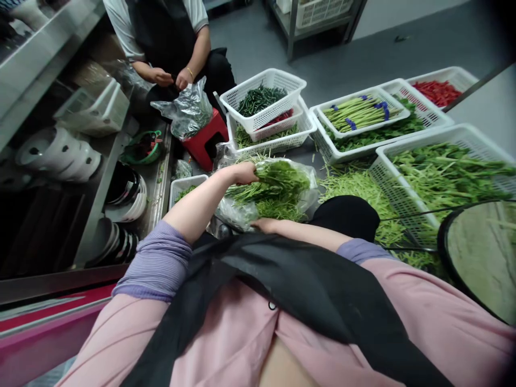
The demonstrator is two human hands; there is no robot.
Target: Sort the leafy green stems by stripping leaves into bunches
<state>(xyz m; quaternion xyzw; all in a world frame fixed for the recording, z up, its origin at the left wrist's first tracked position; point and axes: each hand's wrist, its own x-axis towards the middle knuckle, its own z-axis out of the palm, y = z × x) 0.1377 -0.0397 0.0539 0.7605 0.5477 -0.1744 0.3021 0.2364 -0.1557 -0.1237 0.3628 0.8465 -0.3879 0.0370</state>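
My left hand [244, 173] is closed around a bunch of leafy greens [284, 177] with long thin stems. The bunch lies over a see-through plastic bag [308, 185] that has more cut greens [278, 208] in it. At the near edge of that bag is my right hand [265, 224], fingers bent against the plastic and seeming to grip it; the fingertips are partly hidden. Left of the bag, a small white basket [174, 192] with greens is partly covered by my left forearm.
A co-worker [169, 48] sits opposite, hands above a plastic bag of greens [193, 113] on a red stool [207, 142]. Baskets of green chillies [262, 101], asparagus [358, 114], red chillies [435, 92] and stalks [447, 166] stand ahead and right. Metal shelving [97, 183] lines the left; a round board [481, 252] is at right.
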